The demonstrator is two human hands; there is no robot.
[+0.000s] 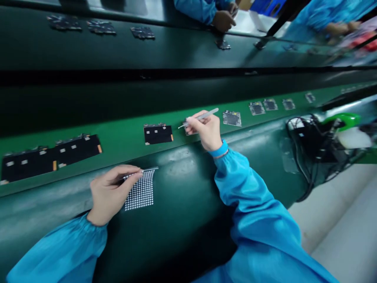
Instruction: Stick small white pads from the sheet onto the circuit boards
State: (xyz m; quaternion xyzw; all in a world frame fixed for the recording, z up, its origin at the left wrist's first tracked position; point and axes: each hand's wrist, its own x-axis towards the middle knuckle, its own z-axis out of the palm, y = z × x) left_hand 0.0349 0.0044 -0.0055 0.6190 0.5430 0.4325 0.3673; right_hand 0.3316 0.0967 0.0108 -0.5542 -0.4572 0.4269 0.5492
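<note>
My right hand (pixel 206 127) is closed around a pair of silver tweezers (pixel 200 116), tips pointing left over a small circuit board (pixel 191 131) on the bright green belt (pixel 123 135). My left hand (pixel 110 192) pinches the top edge of a sheet of small white squares (pixel 141 192) lying on the dark green ledge, together with a thin metal tool (pixel 150 169). A black-covered board (pixel 158 133) lies on the belt just left of the tweezers' tips. Both arms are in blue sleeves.
More black boards (pixel 50 157) lie on the belt at left and several bare boards (pixel 259 107) at right. A bundle of black cables (pixel 309 145) and a green-topped device (pixel 343 120) sit at right. Other people's hands (pixel 224 19) in blue sleeves work across the far belt.
</note>
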